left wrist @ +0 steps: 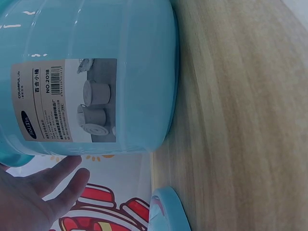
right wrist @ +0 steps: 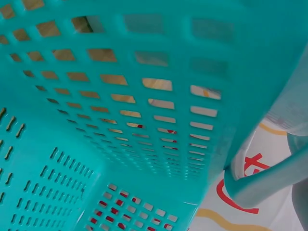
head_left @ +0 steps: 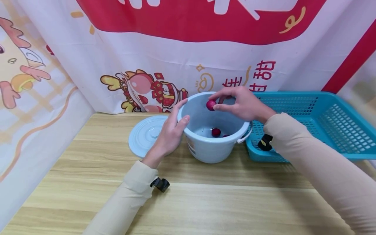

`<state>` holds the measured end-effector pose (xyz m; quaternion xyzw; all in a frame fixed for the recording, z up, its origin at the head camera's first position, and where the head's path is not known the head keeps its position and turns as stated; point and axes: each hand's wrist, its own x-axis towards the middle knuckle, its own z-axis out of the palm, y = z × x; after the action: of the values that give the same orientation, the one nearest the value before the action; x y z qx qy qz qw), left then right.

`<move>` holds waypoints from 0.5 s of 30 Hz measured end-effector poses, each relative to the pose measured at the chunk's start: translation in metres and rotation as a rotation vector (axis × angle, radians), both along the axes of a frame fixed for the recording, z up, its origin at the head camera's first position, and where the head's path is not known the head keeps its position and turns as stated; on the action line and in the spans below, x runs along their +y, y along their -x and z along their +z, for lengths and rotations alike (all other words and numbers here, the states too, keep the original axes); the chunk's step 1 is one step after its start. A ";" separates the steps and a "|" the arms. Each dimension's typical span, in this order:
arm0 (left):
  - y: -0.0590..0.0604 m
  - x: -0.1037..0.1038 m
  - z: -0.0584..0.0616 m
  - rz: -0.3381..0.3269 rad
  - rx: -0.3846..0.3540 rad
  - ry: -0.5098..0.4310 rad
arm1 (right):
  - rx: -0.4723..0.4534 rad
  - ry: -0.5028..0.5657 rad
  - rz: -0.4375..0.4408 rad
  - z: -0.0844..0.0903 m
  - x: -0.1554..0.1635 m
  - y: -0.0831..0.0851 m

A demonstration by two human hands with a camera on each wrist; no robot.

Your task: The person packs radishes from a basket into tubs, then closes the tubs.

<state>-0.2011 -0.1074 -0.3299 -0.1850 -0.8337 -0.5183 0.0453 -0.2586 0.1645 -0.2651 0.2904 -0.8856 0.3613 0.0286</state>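
A light blue bucket (head_left: 210, 148) stands upright on the wooden table. My left hand (head_left: 171, 130) grips its left rim, thumb over the edge and fingers along the outside; those fingers lie by the bucket wall (left wrist: 144, 77) in the left wrist view. Over the bucket's mouth, my right hand (head_left: 239, 102) pinches a small round red radish (head_left: 210, 105) with a thin tail between thumb and fingers. Another radish (head_left: 215, 132) lies on the bucket's bottom, with part of one more beside it. The right wrist view does not show the held radish.
A teal perforated basket (head_left: 308, 156) stands right of the bucket, under my right forearm. The bucket's handle (head_left: 245, 134) hangs down on that side. Left of the bucket lies a round light blue lid (head_left: 141, 138). A printed cloth (head_left: 176, 52) hangs behind the table.
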 end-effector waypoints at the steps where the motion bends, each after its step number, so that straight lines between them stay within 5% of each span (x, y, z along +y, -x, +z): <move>1: 0.000 0.000 0.000 0.000 0.000 0.001 | -0.006 -0.007 -0.001 0.000 0.000 -0.001; 15: 0.000 0.000 0.000 -0.003 -0.010 -0.007 | -0.065 -0.100 0.012 -0.001 0.000 -0.001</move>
<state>-0.2007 -0.1073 -0.3295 -0.1834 -0.8318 -0.5223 0.0413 -0.2580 0.1645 -0.2659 0.2850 -0.9012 0.3261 -0.0167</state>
